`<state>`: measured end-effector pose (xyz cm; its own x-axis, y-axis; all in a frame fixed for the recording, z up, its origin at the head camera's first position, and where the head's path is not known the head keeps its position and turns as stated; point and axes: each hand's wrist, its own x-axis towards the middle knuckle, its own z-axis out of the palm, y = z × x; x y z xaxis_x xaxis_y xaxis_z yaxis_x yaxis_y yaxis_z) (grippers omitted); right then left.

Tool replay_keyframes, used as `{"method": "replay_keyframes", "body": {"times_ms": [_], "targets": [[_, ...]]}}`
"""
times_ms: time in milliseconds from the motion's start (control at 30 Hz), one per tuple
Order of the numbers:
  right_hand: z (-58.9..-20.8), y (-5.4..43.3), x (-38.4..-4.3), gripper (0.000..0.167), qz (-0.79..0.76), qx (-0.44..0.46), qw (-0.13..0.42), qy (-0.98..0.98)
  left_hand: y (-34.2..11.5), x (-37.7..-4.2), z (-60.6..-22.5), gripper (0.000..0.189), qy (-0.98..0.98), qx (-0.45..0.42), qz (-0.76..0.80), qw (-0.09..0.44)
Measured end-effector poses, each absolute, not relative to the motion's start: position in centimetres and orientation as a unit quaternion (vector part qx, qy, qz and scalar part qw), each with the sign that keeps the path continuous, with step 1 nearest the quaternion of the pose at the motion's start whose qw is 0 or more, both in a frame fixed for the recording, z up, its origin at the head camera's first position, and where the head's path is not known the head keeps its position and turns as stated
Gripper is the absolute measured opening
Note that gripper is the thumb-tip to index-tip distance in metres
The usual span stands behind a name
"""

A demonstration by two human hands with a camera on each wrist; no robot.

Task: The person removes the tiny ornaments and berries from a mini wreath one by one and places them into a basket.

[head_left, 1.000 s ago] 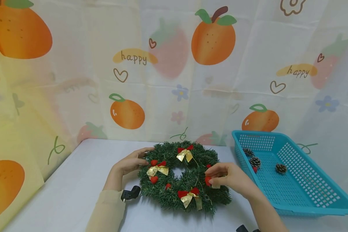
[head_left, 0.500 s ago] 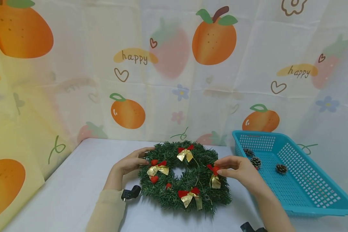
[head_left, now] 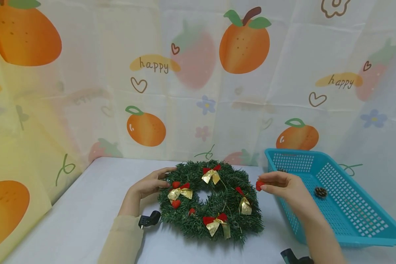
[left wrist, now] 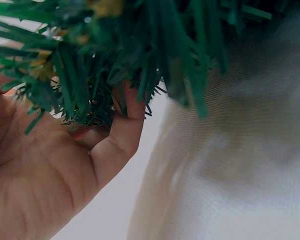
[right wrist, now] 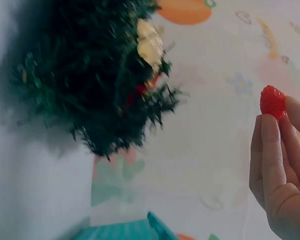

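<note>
A green wreath [head_left: 184, 223] with several red-and-gold bows lies on the white table. At its left edge my left hand [head_left: 150, 183] holds on, thumb on top. In the left wrist view that hand's fingers [left wrist: 127, 125] curl up into the greenery, their tips hidden. My right hand [head_left: 288, 187] pinches a red raspberry [head_left: 259, 185] between thumb and fingertips, off the wreath's right side near the basket. Its bumpy surface shows in the right wrist view, where the raspberry [right wrist: 273, 102] is apart from the wreath [right wrist: 90, 75]. Smaller red berries [head_left: 176, 204] sit among the left needles.
A blue plastic basket [head_left: 359, 198] stands at the right, with pine cones [head_left: 321, 192] in it. My right hand partly covers its left side. Behind the table hangs a fruit-printed curtain [head_left: 198, 124].
My right hand has lifted the raspberry off the wreath's right side and carried it right toward the basket, uncovering the bow there. The left hand has stayed in place.
</note>
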<state>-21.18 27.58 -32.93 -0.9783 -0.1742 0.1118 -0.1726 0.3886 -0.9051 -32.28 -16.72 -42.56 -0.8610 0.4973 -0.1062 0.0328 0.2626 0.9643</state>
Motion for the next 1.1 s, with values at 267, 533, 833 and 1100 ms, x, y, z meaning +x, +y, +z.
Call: {"method": "replay_keyframes", "body": {"times_ms": [267, 533, 833, 1100], "targets": [[-32.0, 30.3, -20.9, 0.039, -0.532, -0.078, -0.047, 0.842, -16.7, -32.4, -42.6, 0.072, 0.766, 0.171, 0.586, 0.199], [-31.7, 33.2, -20.6, 0.037, -0.526, -0.06, -0.054, 0.847, -16.8, -32.5, -42.8, 0.072, 0.767, 0.169, 0.585, 0.2], [-31.1, 35.3, -20.4, 0.04, -0.532, -0.027, -0.054, 0.844, -16.7, -32.4, -42.6, 0.071, 0.769, 0.171, 0.584, 0.196], [-31.6, 37.7, -20.4, 0.031, -0.671, -0.047, -0.041, 0.739, -16.8, -32.4, -42.7, 0.072, 0.768, 0.17, 0.585, 0.198]]}}
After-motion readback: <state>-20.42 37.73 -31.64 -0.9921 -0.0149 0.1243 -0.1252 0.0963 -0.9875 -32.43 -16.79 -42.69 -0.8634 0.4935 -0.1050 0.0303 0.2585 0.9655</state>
